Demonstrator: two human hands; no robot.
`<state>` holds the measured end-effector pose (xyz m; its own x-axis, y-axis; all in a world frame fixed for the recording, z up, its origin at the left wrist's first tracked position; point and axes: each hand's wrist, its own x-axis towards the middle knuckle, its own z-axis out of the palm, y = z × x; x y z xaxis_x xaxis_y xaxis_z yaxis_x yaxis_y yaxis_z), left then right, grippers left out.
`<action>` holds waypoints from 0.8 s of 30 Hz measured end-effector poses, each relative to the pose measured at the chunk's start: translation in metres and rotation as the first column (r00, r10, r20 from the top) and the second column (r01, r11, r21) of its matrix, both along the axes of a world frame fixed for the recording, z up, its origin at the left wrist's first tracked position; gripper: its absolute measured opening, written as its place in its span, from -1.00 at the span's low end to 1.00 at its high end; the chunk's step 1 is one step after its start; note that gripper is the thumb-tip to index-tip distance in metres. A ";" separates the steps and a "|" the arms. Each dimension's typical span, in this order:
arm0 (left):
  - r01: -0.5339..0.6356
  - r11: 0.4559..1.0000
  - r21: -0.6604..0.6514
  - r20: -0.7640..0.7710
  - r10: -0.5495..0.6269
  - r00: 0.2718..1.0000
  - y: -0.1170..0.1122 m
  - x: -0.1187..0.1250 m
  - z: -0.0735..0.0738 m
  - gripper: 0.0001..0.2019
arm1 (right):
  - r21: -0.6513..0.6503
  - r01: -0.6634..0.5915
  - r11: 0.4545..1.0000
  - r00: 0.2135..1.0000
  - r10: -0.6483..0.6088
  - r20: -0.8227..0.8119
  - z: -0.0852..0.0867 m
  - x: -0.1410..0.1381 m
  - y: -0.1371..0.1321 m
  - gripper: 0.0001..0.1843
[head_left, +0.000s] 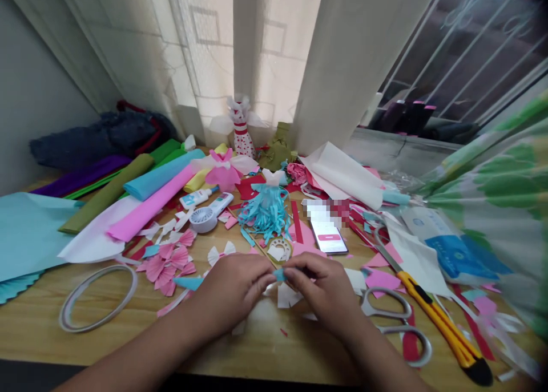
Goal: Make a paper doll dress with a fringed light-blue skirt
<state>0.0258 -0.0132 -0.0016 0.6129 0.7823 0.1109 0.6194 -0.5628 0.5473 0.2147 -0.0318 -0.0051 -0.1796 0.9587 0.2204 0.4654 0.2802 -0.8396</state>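
A small piece of blue paper (279,274) is pinched between the fingertips of my two hands, above the front middle of the table. My left hand (244,278) is closed, thumb against the fingers, at the paper's left end. From the other side my right hand (321,283) grips it between thumb and index finger. A thin stick (261,248) slants down toward my left fingertips; whether I hold it is hidden. White paper scraps (287,296) lie just below the hands, and a roll of tape (280,249) sits right behind them. Beyond it stands a blue fringed paper dress (266,209).
Scissors (396,312) and a yellow box cutter (440,318) lie at right, near a lit phone (327,229). A large tape ring (98,298), pink paper petals (171,261), a small fan (204,218) and crepe paper rolls (154,203) are at left.
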 end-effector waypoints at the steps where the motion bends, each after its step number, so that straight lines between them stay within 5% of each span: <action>1: -0.012 1.000 -0.024 0.011 0.013 1.000 0.005 0.000 0.005 -0.69 | -0.010 -0.003 1.000 1.000 0.003 -0.023 0.003 0.001 0.007 -0.90; 10: -0.075 0.983 -0.169 0.122 0.097 0.988 0.062 0.001 0.032 -0.78 | 0.070 0.038 0.997 0.993 -0.029 -0.118 0.011 -0.003 0.066 -0.92; 16: -0.193 0.966 0.173 -0.004 0.197 0.980 0.084 0.006 0.044 -0.94 | 0.075 0.100 0.992 0.980 -0.085 -0.180 0.023 -0.003 0.091 -0.92; 24: -0.274 0.944 0.182 -0.010 0.280 0.960 0.098 -0.008 0.042 -0.93 | -0.026 0.147 0.989 0.952 -0.148 -0.267 0.016 0.000 0.116 -0.86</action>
<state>0.0181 0.0850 0.0402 0.3807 0.8916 0.2451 0.7817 -0.4519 0.4298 0.2149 0.0846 0.0107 0.0288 0.9715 0.2353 0.2593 0.2201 -0.9404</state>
